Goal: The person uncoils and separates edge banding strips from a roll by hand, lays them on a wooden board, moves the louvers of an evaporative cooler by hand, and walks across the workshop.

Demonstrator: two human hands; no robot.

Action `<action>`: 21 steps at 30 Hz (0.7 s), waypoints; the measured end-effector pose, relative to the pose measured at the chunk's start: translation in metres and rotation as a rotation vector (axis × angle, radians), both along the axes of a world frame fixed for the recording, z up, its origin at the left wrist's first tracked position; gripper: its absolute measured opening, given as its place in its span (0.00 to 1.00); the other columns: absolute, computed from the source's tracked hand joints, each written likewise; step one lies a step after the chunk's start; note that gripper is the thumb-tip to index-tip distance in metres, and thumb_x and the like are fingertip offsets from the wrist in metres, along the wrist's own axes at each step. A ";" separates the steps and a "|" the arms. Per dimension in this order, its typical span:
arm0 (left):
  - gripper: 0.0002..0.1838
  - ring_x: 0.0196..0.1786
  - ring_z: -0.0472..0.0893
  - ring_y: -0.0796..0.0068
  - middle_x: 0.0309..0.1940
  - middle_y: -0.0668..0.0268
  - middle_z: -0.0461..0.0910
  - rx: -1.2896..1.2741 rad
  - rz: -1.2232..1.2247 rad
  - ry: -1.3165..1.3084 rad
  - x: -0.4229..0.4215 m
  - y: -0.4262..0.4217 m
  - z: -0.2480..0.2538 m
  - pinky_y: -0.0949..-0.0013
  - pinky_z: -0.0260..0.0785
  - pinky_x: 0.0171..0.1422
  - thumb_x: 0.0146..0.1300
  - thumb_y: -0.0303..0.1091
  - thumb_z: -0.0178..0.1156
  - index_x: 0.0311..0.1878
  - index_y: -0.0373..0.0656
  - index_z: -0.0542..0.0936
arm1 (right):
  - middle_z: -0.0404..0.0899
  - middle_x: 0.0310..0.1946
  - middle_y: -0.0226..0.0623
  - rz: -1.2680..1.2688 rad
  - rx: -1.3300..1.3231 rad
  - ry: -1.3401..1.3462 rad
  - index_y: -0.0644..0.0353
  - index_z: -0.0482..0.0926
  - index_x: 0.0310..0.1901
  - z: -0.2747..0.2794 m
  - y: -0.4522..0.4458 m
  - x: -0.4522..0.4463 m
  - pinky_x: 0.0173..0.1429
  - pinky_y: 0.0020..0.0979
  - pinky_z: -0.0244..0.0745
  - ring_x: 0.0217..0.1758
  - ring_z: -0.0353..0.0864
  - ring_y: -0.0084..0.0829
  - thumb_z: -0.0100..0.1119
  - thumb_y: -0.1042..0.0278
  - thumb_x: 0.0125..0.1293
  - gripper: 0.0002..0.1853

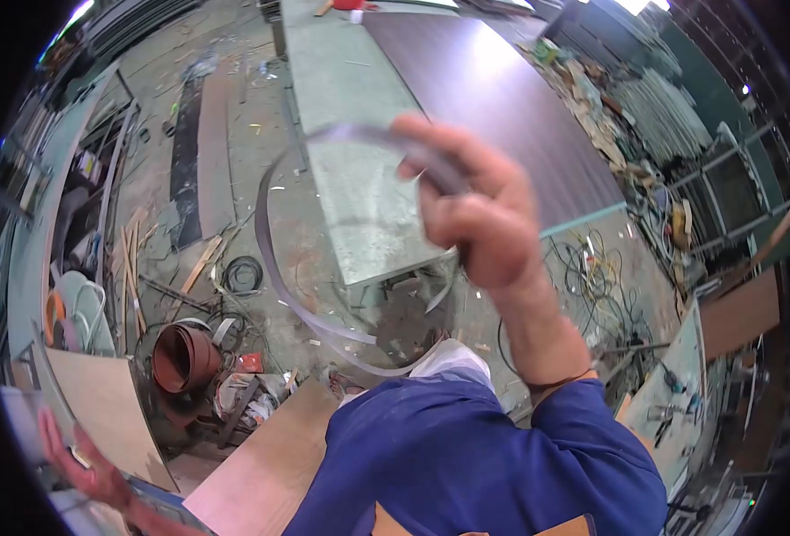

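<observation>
My right hand (484,201) is raised in front of me, closed and slightly blurred. Its fingers grip a thin, flexible grey-purple strip of edge banding (270,234), which curls in a wide loop to the left and down towards my waist. Behind that hand, a dark wood-grain board (538,116) lies on a pale-topped table (359,192). At the lower left, my left hand (96,473) is stretched out, fingers apart and holding nothing. It is near a plain light-brown panel (100,402) and a pale surface at the view's edge.
Reddish-brown rolled banding (183,357) and a black cable coil (243,275) are on the littered floor at left. Tangled cables (596,277) lie right of the table. Tools rest on a workbench (672,415) at right. Another light panel (265,451) is beside me.
</observation>
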State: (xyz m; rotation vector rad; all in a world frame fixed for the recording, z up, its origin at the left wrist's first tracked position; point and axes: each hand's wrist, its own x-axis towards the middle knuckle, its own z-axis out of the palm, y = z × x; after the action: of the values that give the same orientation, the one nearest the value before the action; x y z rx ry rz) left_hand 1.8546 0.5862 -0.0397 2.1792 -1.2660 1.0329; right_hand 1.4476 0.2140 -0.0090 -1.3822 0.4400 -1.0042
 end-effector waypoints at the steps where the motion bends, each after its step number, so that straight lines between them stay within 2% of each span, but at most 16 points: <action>1: 0.20 0.72 0.74 0.56 0.70 0.52 0.75 -0.005 -0.052 0.069 -0.012 -0.029 -0.010 0.56 0.63 0.78 0.78 0.33 0.57 0.68 0.34 0.77 | 0.79 0.48 0.43 -0.041 -0.084 -0.064 0.78 0.71 0.69 0.007 -0.014 -0.021 0.26 0.20 0.64 0.26 0.70 0.17 0.54 0.75 0.55 0.36; 2: 0.20 0.72 0.74 0.57 0.70 0.52 0.75 -0.011 -0.094 0.141 -0.028 -0.058 -0.018 0.56 0.63 0.78 0.78 0.33 0.57 0.68 0.34 0.78 | 0.80 0.47 0.45 -0.075 -0.171 -0.125 0.79 0.71 0.69 0.016 -0.030 -0.044 0.25 0.21 0.65 0.23 0.69 0.18 0.55 0.74 0.55 0.36; 4: 0.20 0.72 0.74 0.57 0.70 0.53 0.75 0.045 -0.127 0.175 -0.070 -0.108 -0.025 0.55 0.63 0.78 0.78 0.34 0.58 0.67 0.35 0.78 | 0.81 0.44 0.42 -0.140 -0.236 -0.253 0.73 0.74 0.69 0.044 -0.060 -0.090 0.24 0.21 0.68 0.22 0.70 0.19 0.54 0.76 0.55 0.35; 5: 0.20 0.72 0.74 0.57 0.70 0.53 0.75 0.070 -0.135 0.189 -0.093 -0.131 -0.028 0.55 0.63 0.78 0.77 0.35 0.58 0.67 0.35 0.78 | 0.80 0.37 0.38 0.135 -0.351 -0.282 0.78 0.75 0.62 0.067 -0.083 -0.115 0.23 0.19 0.68 0.21 0.71 0.19 0.53 0.78 0.60 0.27; 7: 0.20 0.71 0.74 0.58 0.69 0.54 0.75 0.027 -0.241 0.328 -0.142 -0.174 -0.034 0.56 0.64 0.76 0.77 0.36 0.59 0.66 0.35 0.79 | 0.77 0.27 0.33 0.029 -0.620 -0.449 0.80 0.79 0.49 0.091 -0.108 -0.142 0.22 0.18 0.69 0.20 0.72 0.21 0.52 0.79 0.65 0.15; 9: 0.20 0.69 0.75 0.60 0.68 0.54 0.76 -0.014 -0.320 0.439 -0.185 -0.211 -0.040 0.57 0.66 0.74 0.76 0.36 0.59 0.65 0.35 0.79 | 0.77 0.24 0.33 -0.351 -0.785 -0.527 0.76 0.81 0.44 0.105 -0.125 -0.165 0.21 0.19 0.69 0.18 0.71 0.22 0.51 0.80 0.66 0.11; 13: 0.20 0.67 0.76 0.63 0.67 0.56 0.76 -0.054 -0.444 0.574 -0.256 -0.279 -0.042 0.61 0.69 0.70 0.75 0.36 0.61 0.65 0.37 0.80 | 0.81 0.30 0.37 -0.313 -0.909 -0.303 0.73 0.82 0.41 0.134 -0.217 -0.282 0.21 0.20 0.68 0.20 0.72 0.22 0.49 0.81 0.67 0.10; 17: 0.20 0.65 0.77 0.65 0.66 0.57 0.76 -0.051 -0.486 0.653 -0.320 -0.330 -0.042 0.63 0.70 0.69 0.73 0.36 0.63 0.63 0.37 0.81 | 0.86 0.47 0.46 -0.424 -1.333 -0.473 0.69 0.82 0.57 0.118 -0.277 -0.279 0.23 0.20 0.65 0.24 0.74 0.17 0.52 0.79 0.67 0.19; 19: 0.19 0.64 0.77 0.66 0.66 0.57 0.76 -0.021 -0.498 0.693 -0.341 -0.346 -0.045 0.64 0.71 0.68 0.73 0.35 0.64 0.63 0.37 0.81 | 0.86 0.47 0.47 -0.562 -1.431 -0.401 0.66 0.79 0.65 0.097 -0.298 -0.274 0.26 0.20 0.68 0.25 0.74 0.18 0.56 0.75 0.67 0.24; 21: 0.19 0.63 0.78 0.67 0.65 0.58 0.76 -0.011 -0.526 0.767 -0.354 -0.362 -0.056 0.65 0.71 0.67 0.73 0.34 0.64 0.63 0.37 0.81 | 0.85 0.44 0.44 -0.704 -1.446 -0.087 0.64 0.77 0.68 0.053 -0.293 -0.273 0.27 0.21 0.71 0.24 0.74 0.20 0.57 0.75 0.61 0.30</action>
State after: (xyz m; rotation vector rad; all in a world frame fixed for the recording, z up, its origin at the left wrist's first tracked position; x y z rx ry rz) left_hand 1.5009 0.2247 -0.0955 1.7797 -1.3003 -0.0199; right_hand 1.1750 -0.0785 0.0445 -2.4971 0.0495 -2.1666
